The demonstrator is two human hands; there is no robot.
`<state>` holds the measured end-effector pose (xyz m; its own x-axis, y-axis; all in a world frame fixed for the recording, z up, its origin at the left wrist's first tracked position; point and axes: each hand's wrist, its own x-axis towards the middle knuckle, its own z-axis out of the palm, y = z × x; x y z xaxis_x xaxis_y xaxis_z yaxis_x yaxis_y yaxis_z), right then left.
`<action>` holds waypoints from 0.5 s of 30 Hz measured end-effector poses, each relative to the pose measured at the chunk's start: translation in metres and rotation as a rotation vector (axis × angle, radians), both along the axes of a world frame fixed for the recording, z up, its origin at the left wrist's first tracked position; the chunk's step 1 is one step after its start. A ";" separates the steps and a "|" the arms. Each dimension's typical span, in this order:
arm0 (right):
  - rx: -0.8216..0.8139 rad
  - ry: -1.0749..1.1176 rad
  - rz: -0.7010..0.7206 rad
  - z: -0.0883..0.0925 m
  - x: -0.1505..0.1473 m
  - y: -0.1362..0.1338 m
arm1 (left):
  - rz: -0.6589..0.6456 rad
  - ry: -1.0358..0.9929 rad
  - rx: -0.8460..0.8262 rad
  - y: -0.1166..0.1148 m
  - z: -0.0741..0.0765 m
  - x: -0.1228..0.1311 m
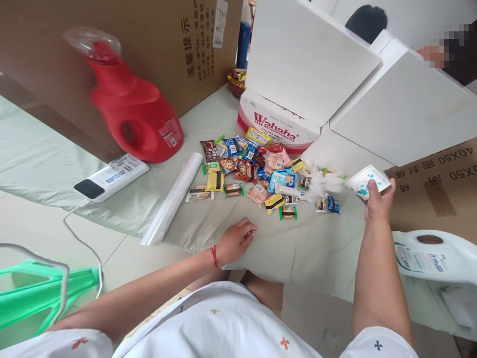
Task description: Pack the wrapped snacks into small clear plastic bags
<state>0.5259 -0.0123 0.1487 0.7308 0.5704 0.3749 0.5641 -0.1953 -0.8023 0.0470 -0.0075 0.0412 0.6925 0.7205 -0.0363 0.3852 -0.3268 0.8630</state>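
My right hand (pixel 380 196) grips a white paper cup (pixel 359 183) with a blue-green print, thumb on its side. The cup is tilted, its mouth toward the left. Just left of it is a blur of clear, whitish wrapped pieces (pixel 324 181); I cannot make out their kind. A loose pile of small wrapped snacks (pixel 246 169), in blue, yellow, brown and pink packets, lies on the cloth-covered table (pixel 298 248). In front of the pile, my left hand (pixel 234 242) rests near the table edge, fingers loosely curled and holding nothing visible.
A clear plastic roll (pixel 173 199), a white power strip (pixel 112 178) and a red jug (pixel 134 109) are at left. Behind the snacks stands a Wahaha carton (pixel 276 124) beneath white panels (pixel 305 59). A white bottle (pixel 436 256) lies right; a green stool (pixel 48 293) stands lower left.
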 end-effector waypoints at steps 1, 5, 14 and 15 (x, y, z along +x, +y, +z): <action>0.080 0.152 0.029 -0.003 -0.005 -0.009 | 0.003 0.000 -0.003 -0.001 -0.001 0.000; 0.304 0.589 0.163 -0.011 -0.041 -0.049 | 0.008 -0.001 -0.028 -0.003 0.000 0.002; 0.161 1.003 0.154 -0.082 -0.189 -0.136 | -0.166 -0.181 -0.799 -0.033 0.025 0.071; 0.114 1.033 0.208 -0.089 -0.202 -0.143 | -0.197 -0.205 -0.840 -0.038 0.025 0.082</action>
